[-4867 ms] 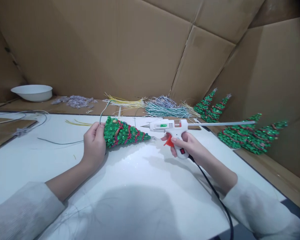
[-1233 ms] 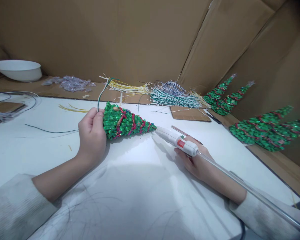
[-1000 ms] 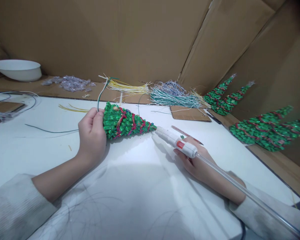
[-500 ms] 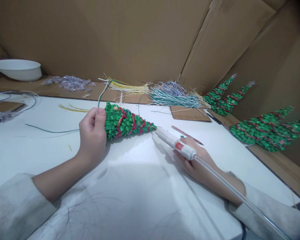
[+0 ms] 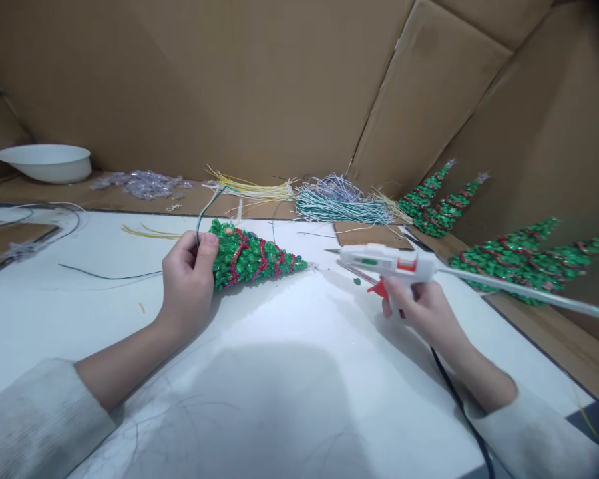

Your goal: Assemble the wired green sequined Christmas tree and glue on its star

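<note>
My left hand [image 5: 188, 283] is closed around the wide base of a small green Christmas tree [image 5: 254, 259], which lies on its side with its tip to the right. Red garland winds round it, and a clear shiny blob shows at its tip. Green and white wires stick out by my left hand. My right hand [image 5: 432, 316] grips a white glue gun [image 5: 387, 261] by its handle, a finger at the red trigger. The gun's metal nozzle points left, apart from the tree's tip. A long clear glue stick [image 5: 524, 289] runs out of its back.
Several decorated trees [image 5: 514, 259] stand at the right. Along the back lie bundles of green-white wires [image 5: 347, 206] and yellow wires [image 5: 254, 188], clear star-like pieces [image 5: 144, 184] and a white bowl [image 5: 50, 166]. A black cord [image 5: 456, 392] hangs from the gun.
My right hand has drawn the glue gun away from the tree's tip, up and to the right, and turned it side-on. The left hand still holds the tree. The view has shifted slightly.
</note>
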A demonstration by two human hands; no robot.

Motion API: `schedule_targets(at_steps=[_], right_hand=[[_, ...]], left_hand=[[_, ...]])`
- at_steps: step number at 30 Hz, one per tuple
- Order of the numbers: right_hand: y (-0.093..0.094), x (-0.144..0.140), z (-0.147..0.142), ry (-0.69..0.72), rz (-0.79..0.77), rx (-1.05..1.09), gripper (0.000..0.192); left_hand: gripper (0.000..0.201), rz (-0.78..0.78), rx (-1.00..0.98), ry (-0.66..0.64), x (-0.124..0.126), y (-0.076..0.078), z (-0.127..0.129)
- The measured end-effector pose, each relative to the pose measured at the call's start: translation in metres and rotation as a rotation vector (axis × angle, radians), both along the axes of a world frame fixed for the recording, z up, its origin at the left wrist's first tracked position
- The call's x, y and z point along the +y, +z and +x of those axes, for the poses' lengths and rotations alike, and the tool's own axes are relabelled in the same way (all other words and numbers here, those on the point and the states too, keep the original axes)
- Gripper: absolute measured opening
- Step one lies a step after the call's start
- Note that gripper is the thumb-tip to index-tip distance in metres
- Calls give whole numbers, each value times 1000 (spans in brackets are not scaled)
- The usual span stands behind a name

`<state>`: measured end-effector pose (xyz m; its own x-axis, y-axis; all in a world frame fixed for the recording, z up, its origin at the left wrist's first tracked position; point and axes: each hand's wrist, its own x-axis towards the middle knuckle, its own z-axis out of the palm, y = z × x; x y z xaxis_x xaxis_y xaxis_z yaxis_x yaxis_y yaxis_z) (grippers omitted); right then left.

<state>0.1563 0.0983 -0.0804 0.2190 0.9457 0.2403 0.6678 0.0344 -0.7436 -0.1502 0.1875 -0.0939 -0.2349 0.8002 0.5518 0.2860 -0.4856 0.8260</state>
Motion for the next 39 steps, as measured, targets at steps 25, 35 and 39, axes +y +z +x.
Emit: schedule_targets(at_steps=[25, 35, 39], right_hand=[[-13, 50, 118, -530, -371, -475, 53], [-5, 47, 110, -578, -519, -638, 62], [-4, 46, 111, -597, -508, -659, 56]], left_hand=[[30, 5, 158, 156, 9, -6, -11], [32, -20, 133, 138, 8, -5, -8], [31, -20, 142, 137, 7, 0, -6]])
